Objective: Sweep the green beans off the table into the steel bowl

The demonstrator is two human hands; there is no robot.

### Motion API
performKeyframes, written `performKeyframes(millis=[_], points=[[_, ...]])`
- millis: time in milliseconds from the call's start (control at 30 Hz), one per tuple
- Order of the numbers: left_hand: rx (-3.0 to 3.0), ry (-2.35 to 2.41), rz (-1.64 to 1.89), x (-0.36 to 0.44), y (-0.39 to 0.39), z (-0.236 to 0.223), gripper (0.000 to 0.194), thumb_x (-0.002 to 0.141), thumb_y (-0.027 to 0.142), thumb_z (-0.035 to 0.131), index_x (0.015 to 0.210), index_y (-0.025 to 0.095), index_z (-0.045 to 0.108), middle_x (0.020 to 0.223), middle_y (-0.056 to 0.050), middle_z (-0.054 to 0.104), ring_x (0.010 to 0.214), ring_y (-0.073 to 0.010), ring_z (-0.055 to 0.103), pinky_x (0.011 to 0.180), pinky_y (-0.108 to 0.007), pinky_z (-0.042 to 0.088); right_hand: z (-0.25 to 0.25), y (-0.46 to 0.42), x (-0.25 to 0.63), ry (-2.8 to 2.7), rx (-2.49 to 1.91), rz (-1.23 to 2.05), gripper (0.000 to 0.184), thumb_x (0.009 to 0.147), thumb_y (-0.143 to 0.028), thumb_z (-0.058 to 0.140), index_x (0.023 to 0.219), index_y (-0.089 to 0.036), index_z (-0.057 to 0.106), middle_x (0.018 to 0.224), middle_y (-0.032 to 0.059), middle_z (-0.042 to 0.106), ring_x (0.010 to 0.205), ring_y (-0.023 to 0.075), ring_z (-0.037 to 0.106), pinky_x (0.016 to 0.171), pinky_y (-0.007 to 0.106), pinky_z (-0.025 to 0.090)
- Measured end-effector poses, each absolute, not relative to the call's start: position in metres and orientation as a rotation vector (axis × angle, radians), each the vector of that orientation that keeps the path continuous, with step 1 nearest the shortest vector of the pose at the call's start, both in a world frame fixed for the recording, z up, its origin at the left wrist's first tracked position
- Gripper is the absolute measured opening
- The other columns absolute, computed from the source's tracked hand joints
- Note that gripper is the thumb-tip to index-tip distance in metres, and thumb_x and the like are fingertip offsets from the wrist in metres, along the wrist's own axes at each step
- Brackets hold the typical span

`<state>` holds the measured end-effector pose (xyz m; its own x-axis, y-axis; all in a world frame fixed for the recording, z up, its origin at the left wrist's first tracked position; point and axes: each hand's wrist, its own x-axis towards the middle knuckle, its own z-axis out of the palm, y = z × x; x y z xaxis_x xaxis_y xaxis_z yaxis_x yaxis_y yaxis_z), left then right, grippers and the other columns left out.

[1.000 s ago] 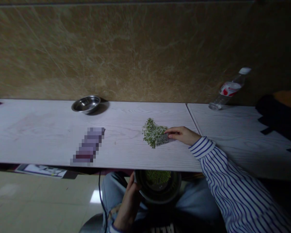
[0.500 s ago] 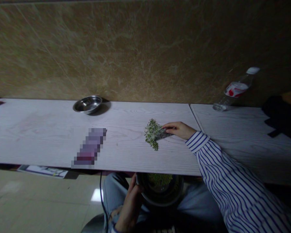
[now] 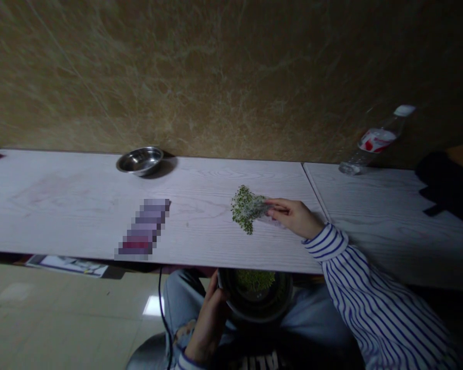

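Note:
My left hand [image 3: 212, 312] is closed on the left rim of a dark round bowl [image 3: 250, 314] at my lap, below the table's front edge. Small green sprouts [image 3: 254, 280] lie inside the bowl. On the tabletop, my right hand [image 3: 293, 215] has its thumb and fingers pinched at the right end of a thin, see-through, mottled piece [image 3: 268, 213], which looks like plastic film. A small heap of green sprouts [image 3: 242, 208] spreads at that piece's left end. Whether some sprouts lie under or inside it, I cannot tell.
A shallow steel bowl [image 3: 141, 163] stands at the back left, near the wall. Nearer the front lies a blurred-out purple rectangle [image 3: 144, 226]. A clear bottle [image 3: 374, 141] with a white cap stands at the back right, beside a dark bundle [image 3: 451, 180]. A cable [image 3: 161, 303] hangs below the table.
My right hand has shifted slightly right. The mottled piece looked dark and narrow before; now it appears flatter and more see-through. My left hand keeps its hold on the bowl.

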<state>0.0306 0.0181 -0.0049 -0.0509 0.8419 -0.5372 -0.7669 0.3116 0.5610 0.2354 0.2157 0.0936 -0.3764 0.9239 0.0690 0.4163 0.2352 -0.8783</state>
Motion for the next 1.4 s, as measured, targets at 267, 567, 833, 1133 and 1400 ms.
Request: performKeyframes(millis=[267,567,833,1133,1400], points=[[0.084,0.968,1.284,0.032,0.018,-0.006,0.059,0.06,0.016,0.067,0.118,0.027,0.066,0.115,-0.004,0.073,0.117,-0.0317,0.06,0.098,-0.042,0.046,0.077,0.168,0.198,-1.915,-1.242,0.989,0.041,0.084,-0.029,0.057,0.123,-0.021,0.067,0.076,0.0027,0.075,0.065,0.0164,0.069,0.06,0.026,0.054],[0.093,0.998,1.28,0.032,0.018,-0.009,0.067,0.058,0.017,0.065,0.124,0.028,0.06,0.108,-0.004,0.073,0.109,-0.031,0.063,0.09,-0.041,0.049,0.071,0.179,0.214,-1.847,-1.323,0.911,0.04,0.084,-0.028,0.057,0.121,-0.019,0.069,0.082,0.0051,0.077,0.068,0.0169,0.069,0.061,0.026,0.054],[0.097,0.986,1.309,0.034,0.016,-0.011,0.062,0.058,0.016,0.063,0.119,0.026,0.064,0.112,-0.005,0.072,0.114,-0.033,0.061,0.094,-0.043,0.047,0.078,0.203,0.234,-1.734,-1.284,0.902,0.034,0.081,-0.029,0.061,0.113,-0.02,0.07,0.1,0.0086,0.077,0.093,0.0241,0.073,0.085,0.038,0.057],[0.135,0.952,1.3,0.031,0.013,-0.007,0.061,0.065,0.015,0.063,0.124,0.027,0.062,0.12,-0.004,0.071,0.123,-0.0305,0.057,0.098,-0.039,0.045,0.08,0.231,0.233,-1.872,-1.357,0.539,0.02,0.085,-0.022,0.059,0.1,-0.023,0.073,0.096,0.0047,0.078,0.092,0.0235,0.073,0.084,0.036,0.057],[0.13,0.968,1.298,0.031,0.013,-0.008,0.055,0.064,0.016,0.064,0.118,0.028,0.066,0.119,-0.003,0.072,0.124,-0.0306,0.056,0.101,-0.041,0.044,0.081,0.224,0.226,-2.016,-1.313,0.45,0.02,0.085,-0.016,0.06,0.098,-0.024,0.073,0.093,0.003,0.078,0.086,0.0215,0.074,0.076,0.032,0.057]])
